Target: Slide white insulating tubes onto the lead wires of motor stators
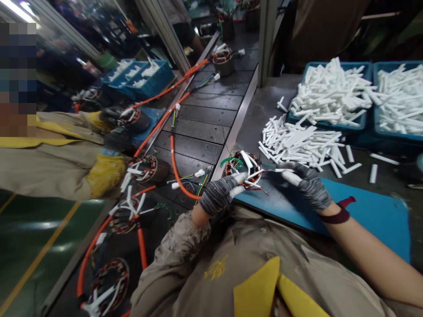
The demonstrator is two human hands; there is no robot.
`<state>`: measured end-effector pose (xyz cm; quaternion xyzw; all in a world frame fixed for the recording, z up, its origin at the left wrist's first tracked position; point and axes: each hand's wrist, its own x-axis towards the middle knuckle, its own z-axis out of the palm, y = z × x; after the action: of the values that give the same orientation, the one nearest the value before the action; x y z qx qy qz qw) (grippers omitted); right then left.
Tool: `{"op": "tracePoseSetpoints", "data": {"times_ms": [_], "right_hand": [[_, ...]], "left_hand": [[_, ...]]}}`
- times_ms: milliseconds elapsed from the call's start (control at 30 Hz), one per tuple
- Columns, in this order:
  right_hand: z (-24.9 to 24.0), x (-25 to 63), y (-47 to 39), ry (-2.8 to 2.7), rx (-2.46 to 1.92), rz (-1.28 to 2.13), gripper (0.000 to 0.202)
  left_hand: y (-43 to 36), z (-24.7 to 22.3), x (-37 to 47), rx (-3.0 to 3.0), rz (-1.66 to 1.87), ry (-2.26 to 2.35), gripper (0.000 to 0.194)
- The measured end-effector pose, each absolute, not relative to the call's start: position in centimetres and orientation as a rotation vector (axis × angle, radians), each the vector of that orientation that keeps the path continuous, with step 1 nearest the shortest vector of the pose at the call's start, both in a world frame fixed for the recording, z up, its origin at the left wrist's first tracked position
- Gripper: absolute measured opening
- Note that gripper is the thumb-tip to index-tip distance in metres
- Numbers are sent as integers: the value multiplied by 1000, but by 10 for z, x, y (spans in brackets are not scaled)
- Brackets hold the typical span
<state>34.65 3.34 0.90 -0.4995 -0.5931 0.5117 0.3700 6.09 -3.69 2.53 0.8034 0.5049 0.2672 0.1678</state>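
Note:
A motor stator [254, 169] with copper windings, a green curved board and white sleeves sits on the blue mat in front of me. My left hand [220, 193], in a grey glove with white fingertips, is closed on a white-sleeved wire at the stator's near side. To the right, my right hand [306, 185], gloved alike, pinches a thin white sleeve [280, 170] at the end of a wire drawn out from the stator. The fingers partly cover that sleeve. A loose pile of white sleeves [300, 143] lies just beyond my right hand.
Blue bins [330, 123] heaped with white sleeves stand at the back right. A slatted conveyor [208, 119] runs at my left, carrying several stators and orange cables [173, 152]. Across it, a co-worker's gloved hands [114, 138] are at another stator. The blue mat [370, 220] extends right.

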Motion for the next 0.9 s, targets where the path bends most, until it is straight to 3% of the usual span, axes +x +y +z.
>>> {"op": "tracePoseSetpoints", "data": {"times_ms": [133, 267, 400, 667, 733, 800, 900], "right_hand": [[4, 361, 43, -1540, -1223, 1371, 41], [10, 357, 51, -1968, -1107, 1136, 44], [22, 329, 61, -2271, -1100, 964, 65], [14, 310, 60, -1975, -1182, 1736, 75], [15, 316, 51, -1826, -1198, 1787, 76], [18, 331, 45, -1824, -1279, 1586, 70], [20, 368, 42, -1862, -1528, 878, 53]], "left_hand": [[-38, 22, 60, 2300, 786, 1419, 40], [-38, 19, 57, 2321, 776, 1421, 38], [-35, 19, 54, 2369, 730, 1444, 38], [-22, 37, 73, 2488, 333, 1643, 41], [-25, 37, 76, 2516, 305, 1696, 40], [-30, 34, 77, 2519, 317, 1744, 39], [-40, 25, 76, 2512, 410, 1788, 38]]}}
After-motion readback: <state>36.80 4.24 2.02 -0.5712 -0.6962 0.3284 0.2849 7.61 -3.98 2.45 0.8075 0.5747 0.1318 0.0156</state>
